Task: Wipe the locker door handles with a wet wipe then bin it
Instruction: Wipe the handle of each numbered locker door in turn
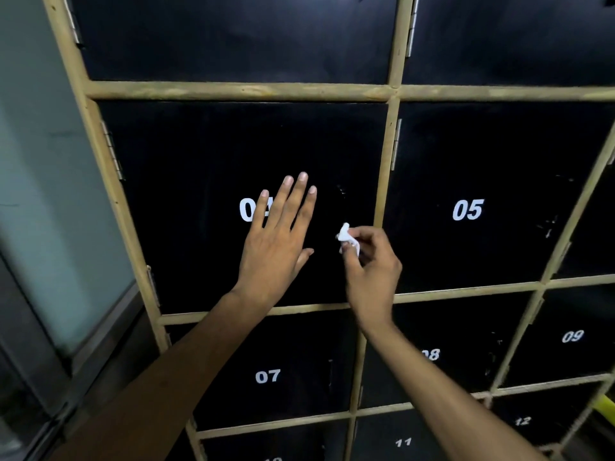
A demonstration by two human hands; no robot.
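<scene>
A wall of black locker doors in a pale wooden frame fills the head view. My left hand [279, 241] lies flat with straight fingers on the door numbered 04 [186, 201], partly covering its number. My right hand [369, 264] pinches a small crumpled white wet wipe [347, 239] against the right side of the same door, just below a dark handle [341, 191] that is barely visible against the black.
Door 05 [467, 209] is to the right; doors 07 [268, 375], 08, 09, 11 and 12 sit below. Metal hinges run down the frame posts. A frosted glass panel [50, 181] stands at the left. Something yellow [607, 407] shows at the lower right edge.
</scene>
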